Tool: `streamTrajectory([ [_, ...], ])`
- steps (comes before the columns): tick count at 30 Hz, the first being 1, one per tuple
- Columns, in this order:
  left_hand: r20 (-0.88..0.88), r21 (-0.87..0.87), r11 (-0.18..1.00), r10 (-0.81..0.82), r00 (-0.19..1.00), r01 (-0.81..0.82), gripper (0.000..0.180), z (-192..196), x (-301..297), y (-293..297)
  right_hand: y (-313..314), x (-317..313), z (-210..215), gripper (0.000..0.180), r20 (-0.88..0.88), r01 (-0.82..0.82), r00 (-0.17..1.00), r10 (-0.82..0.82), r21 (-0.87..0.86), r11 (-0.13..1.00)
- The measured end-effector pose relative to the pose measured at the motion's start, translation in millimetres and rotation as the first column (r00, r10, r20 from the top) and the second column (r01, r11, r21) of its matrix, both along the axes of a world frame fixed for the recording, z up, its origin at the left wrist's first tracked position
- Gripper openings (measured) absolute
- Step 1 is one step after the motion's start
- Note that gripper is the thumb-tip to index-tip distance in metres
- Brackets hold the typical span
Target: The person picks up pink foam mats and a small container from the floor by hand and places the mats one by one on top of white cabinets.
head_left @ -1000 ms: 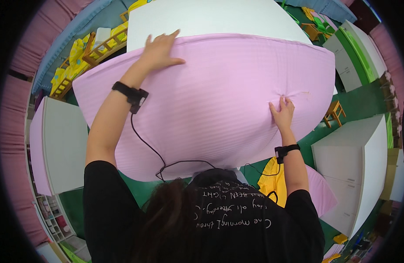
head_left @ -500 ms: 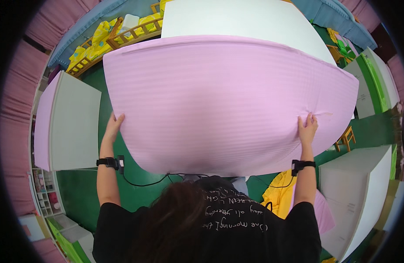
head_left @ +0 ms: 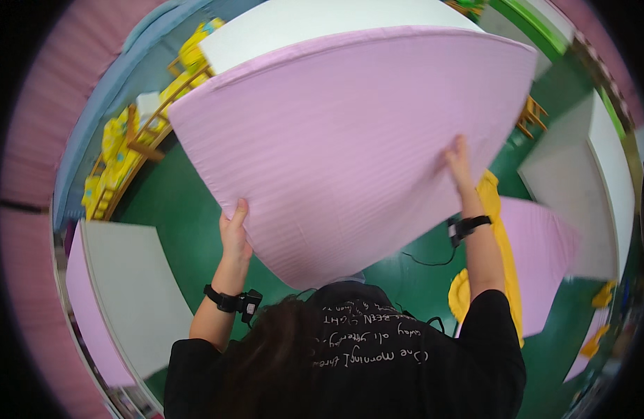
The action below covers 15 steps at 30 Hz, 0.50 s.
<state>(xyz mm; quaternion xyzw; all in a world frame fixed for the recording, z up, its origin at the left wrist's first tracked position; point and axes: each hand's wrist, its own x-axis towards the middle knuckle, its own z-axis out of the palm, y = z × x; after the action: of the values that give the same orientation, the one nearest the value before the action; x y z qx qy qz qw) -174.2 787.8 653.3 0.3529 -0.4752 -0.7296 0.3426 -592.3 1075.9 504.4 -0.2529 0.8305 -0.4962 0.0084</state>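
A large pink striped sheet [head_left: 336, 153] spreads in front of me over a white flat surface [head_left: 322, 28], whose far part shows past the sheet's rolled far edge. At the sheet's left side, my left hand [head_left: 235, 234] is closed on the edge, thumb on top and the other fingers hidden beneath. My right hand [head_left: 459, 164] is over the sheet's right part, blurred, with its fingers apart. Whether it touches the cloth I cannot tell. The sheet's near corner hangs down close to my body.
Yellow patterned bedding lies on a wooden-railed bed [head_left: 137, 150] at far left. A pale panel [head_left: 137, 293] stands at near left. To the right are a yellow cloth [head_left: 502, 258], another pink sheet [head_left: 535, 258], a white panel [head_left: 573, 188] and a wooden stool [head_left: 531, 115] on the green floor.
The view has turned. My left hand has shifted right and nearer along the sheet's edge. My right hand has moved left and farther away; the puckers at its fingers are gone.
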Motion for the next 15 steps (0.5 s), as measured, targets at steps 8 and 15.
streamTrajectory([
  [8, -0.098, -0.166, 0.949, -0.287, 0.953, 0.269, 0.041, -2.7, -33.5, 65.6, 49.4, 318.2, -75.4, 0.05, 0.816, -0.203, 0.565, 0.122, -0.006, 0.979],
  [15, -0.041, -0.196, 0.756, -0.643, 0.765, 0.625, 0.036, 14.0, -97.9, 131.2, 65.7, 470.5, -85.6, 0.043, 0.883, -0.24, 0.442, 0.158, -0.054, 0.969],
])
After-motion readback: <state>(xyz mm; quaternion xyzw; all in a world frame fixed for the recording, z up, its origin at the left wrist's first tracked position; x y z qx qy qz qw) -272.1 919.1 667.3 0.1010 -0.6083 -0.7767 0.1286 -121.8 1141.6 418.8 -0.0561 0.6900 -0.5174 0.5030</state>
